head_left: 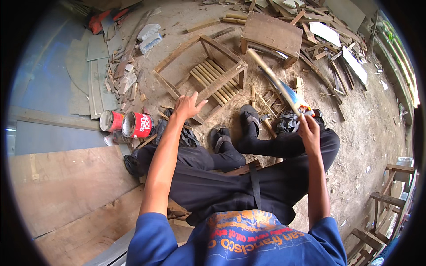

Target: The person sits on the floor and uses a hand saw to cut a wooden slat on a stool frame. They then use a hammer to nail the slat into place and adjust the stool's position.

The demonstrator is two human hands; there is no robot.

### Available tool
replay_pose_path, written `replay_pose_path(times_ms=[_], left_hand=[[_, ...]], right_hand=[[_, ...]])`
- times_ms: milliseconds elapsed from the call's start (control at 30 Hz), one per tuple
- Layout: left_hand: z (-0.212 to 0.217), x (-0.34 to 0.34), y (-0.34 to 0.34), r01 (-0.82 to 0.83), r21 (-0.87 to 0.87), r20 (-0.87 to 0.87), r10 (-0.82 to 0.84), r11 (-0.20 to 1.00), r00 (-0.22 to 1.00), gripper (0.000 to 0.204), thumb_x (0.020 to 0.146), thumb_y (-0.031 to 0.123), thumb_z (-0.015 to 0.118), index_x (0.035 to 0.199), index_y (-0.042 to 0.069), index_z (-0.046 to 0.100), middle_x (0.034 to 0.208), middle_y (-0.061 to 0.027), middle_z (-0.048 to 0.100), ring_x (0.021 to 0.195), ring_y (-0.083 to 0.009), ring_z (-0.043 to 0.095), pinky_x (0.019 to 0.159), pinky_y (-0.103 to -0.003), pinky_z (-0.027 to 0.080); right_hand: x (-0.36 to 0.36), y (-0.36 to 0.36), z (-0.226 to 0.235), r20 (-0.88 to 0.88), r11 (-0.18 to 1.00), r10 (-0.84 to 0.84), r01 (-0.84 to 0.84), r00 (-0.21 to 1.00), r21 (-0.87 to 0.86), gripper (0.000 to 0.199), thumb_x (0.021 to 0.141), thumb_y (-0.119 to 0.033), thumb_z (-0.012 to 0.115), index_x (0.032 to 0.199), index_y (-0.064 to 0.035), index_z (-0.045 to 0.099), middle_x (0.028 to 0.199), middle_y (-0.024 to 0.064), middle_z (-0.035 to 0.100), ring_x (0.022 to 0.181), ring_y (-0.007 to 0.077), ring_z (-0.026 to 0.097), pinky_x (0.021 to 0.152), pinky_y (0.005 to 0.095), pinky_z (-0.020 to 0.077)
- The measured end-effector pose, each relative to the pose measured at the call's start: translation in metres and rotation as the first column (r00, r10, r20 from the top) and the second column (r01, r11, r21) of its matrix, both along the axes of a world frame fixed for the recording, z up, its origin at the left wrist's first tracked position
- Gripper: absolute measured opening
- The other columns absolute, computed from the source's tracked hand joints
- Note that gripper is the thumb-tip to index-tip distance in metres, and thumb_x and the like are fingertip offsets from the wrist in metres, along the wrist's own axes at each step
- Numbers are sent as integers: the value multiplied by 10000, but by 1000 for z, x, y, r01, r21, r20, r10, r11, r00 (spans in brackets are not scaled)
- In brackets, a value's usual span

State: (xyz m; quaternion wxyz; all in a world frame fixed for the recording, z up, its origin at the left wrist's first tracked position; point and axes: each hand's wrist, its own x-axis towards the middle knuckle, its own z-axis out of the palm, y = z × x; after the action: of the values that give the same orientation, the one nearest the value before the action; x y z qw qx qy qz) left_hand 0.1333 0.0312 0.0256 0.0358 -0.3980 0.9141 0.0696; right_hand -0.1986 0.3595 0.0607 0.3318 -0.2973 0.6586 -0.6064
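Observation:
My left hand (188, 106) is over the near side of a wooden frame (222, 80), fingers spread and thumb out; whether it touches the wood I cannot tell. Several round bamboo slats (208, 73) run across inside the frame. On the right, my right hand (309, 129) is closed around the lower end of a long pale bamboo strip (275, 81), which points up and away to the left. Beside the strip is a long blue thing with some orange (290, 95), its kind unclear. Between my feet and the right knee lies what looks like a hammer (267, 125).
Two red paint cans (141, 125) stand left of my leg. A small wooden stool (273, 35) is beyond the frame. Scrap wood (326, 48) is heaped at the far right. Boards (71, 186) lie at the left, and a slatted wooden structure (388, 198) stands at right.

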Motion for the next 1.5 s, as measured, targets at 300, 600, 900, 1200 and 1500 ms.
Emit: replay_pose_path(times_ms=[300,600,900,1200,1500], left_hand=[[-20,-118,37,-336,-59,-245,313,940,918,471,945,494,584,984,29,645,748,-153,712,678,-266,694,710,-427,515],[19,-173,-42,-242,534,-64,324,810,944,970,926,739,416,1367,-121,492,1420,-350,464,1345,-412,484,1126,-492,385],[98,46,-118,-55,-102,-42,51,993,998,553,943,417,637,1232,-52,591,1208,-228,663,1118,-336,646,957,-432,496],[-83,108,-211,-411,739,-396,837,534,378,322,979,242,607,1123,-34,687,1004,-126,743,880,-188,703,800,-308,526],[-204,47,-214,-105,900,-289,758,424,584,369,1001,249,618,1242,-30,640,1112,-111,694,959,-153,670,809,-284,537]], right_hand=[[-57,57,89,79,942,-248,259,966,-211,254,1024,-198,579,1095,39,636,713,-64,434,590,31,375,524,213,292],[-120,33,36,-175,992,-106,116,979,47,253,1005,-243,624,1066,-10,701,731,-41,552,601,37,453,527,216,353],[-48,-63,-139,151,995,34,-47,988,83,336,995,-330,645,1032,-5,723,818,-41,641,681,39,529,623,189,406],[-35,-192,-173,152,907,285,-317,947,276,341,1016,-311,611,902,5,673,708,-23,588,629,60,524,586,243,426],[21,-301,-223,215,761,396,-451,892,467,391,1000,-359,630,875,8,678,636,-30,535,571,64,483,518,252,388]])
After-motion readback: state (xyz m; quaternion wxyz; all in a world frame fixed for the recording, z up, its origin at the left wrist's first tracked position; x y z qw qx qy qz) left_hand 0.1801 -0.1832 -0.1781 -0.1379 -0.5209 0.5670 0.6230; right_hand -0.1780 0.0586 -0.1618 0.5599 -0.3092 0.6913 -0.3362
